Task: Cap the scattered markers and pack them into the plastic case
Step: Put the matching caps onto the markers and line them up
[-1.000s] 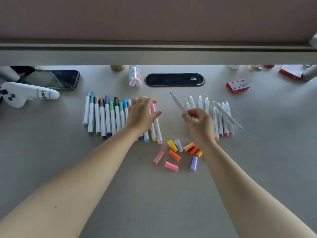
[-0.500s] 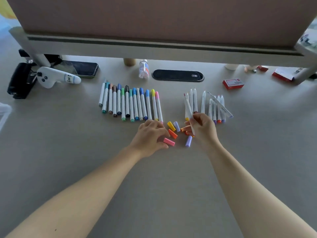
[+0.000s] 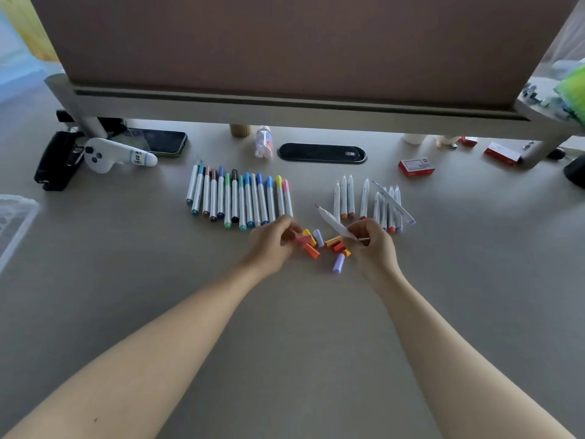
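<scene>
Pink is the colour of the cap [image 3: 303, 239] now pinched in the left hand [image 3: 273, 245], at centre frame, just above the loose caps [image 3: 329, 245]. Half a second ago that hand was still lowering onto the pink cap on the desk [image 3: 285, 343]; one second ago it rested on the capped row [image 3: 240, 199] at upper centre. The cap is now lifted clear of the desk surface.

The right hand [image 3: 373, 245] grasps an uncapped marker [image 3: 335, 223], its reddish tip pointing to the upper left, toward the left hand. The marker has tilted from near upright to a slant, bringing tip and cap closer. Tip and cap remain apart.

Meaning for the task: the current step is judged to be capping this marker. The next move calls for aligning the cap opening with the tip and pressing it home. Whether the cap's open end faces the tip cannot be told.

Status of remaining work:
- Capped row: about thirteen markers, left of the hands.
- Uncapped group [image 3: 370, 204]: roughly nine markers, right of centre, one lying across the others.
- Loose caps: yellow, lilac, orange and red, between the hands.
- Case [image 3: 15, 223]: clear plastic, at the left edge of the frame, well apart from the markers. No marker is seen in it; packing is not yet begun.

Risk: a mismatched cap colour would require rework.
</scene>
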{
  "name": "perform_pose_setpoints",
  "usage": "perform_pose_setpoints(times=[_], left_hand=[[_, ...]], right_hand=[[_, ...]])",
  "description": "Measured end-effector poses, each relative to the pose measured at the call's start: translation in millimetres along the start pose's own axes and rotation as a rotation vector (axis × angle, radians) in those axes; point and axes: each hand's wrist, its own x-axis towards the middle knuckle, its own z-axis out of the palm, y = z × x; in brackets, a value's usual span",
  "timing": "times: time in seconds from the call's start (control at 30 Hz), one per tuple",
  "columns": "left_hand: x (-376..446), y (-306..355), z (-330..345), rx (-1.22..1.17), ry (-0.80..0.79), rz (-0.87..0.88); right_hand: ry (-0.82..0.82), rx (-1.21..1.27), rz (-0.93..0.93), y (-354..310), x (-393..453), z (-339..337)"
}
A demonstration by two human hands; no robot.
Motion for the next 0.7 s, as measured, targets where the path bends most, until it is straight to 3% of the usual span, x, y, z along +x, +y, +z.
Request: perform_pose_setpoints(times=[0.53, 0.7], left_hand=[[12.5, 15.4, -34.0, -0.124, 0.062, -0.106], [19.6, 14.1, -31.3, -0.363, 0.183, -0.276]], right_hand=[[-0.122, -0.141, -0.083, -26.8, -3.3, 3.5], [-0.123, -0.148, -0.07, -24.4, -3.2, 4.7]])
